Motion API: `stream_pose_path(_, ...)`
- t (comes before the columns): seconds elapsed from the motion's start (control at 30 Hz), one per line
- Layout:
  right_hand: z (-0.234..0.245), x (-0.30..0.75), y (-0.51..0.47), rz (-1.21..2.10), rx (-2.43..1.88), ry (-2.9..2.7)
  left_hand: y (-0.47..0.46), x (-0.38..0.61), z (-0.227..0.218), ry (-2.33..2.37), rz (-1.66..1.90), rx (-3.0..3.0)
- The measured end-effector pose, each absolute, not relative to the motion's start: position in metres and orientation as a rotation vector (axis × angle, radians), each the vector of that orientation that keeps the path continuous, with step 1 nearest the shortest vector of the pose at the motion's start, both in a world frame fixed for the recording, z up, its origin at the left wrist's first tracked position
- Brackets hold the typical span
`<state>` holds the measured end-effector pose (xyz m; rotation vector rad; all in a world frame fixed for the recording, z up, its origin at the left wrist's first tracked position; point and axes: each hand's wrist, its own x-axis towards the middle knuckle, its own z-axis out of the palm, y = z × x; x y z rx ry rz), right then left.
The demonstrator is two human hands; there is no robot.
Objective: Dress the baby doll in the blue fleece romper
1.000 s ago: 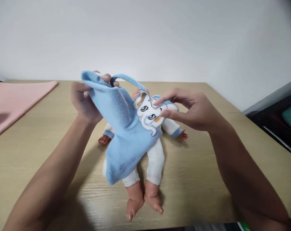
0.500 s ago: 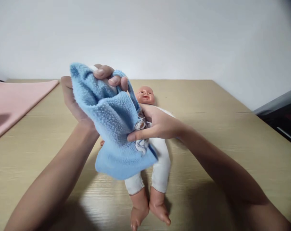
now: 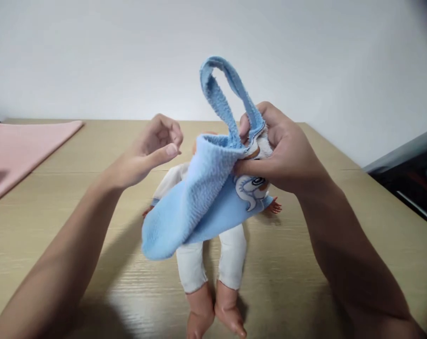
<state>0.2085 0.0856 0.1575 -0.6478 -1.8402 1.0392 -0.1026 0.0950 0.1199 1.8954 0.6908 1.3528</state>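
Observation:
My right hand (image 3: 284,150) is closed on the blue fleece doll garment (image 3: 199,197), gripping its upper front beside a white and brown cartoon patch (image 3: 250,188). A looped strap (image 3: 230,89) of the garment stands up above that grip, and the body of the cloth hangs down to the left. Off to the left, my left hand (image 3: 157,143) holds nothing, its fingers loosely curled and the thumb apart from them. Behind and below the cloth a baby doll (image 3: 192,268) in white clothes lies on its back, bare feet towards me; the garment and my right hand hide most of its head and trunk.
The wooden table (image 3: 93,282) reaches back to a pale wall. A pink cloth (image 3: 26,150) lies at its left side. Past the right edge stands a dark object (image 3: 411,169) that I cannot make out.
My left hand has let go of the blue garment and moved away from it. My right hand has shifted up and right with the garment, whose strap loop now stands free.

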Motion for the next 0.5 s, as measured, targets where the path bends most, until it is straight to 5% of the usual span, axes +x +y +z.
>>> stream_pose_path(0.5, 0.146, 0.189, 0.075, 0.585, -0.740, -2.186, 0.043, -0.064, 0.148, 0.812, 1.417, 2.082)
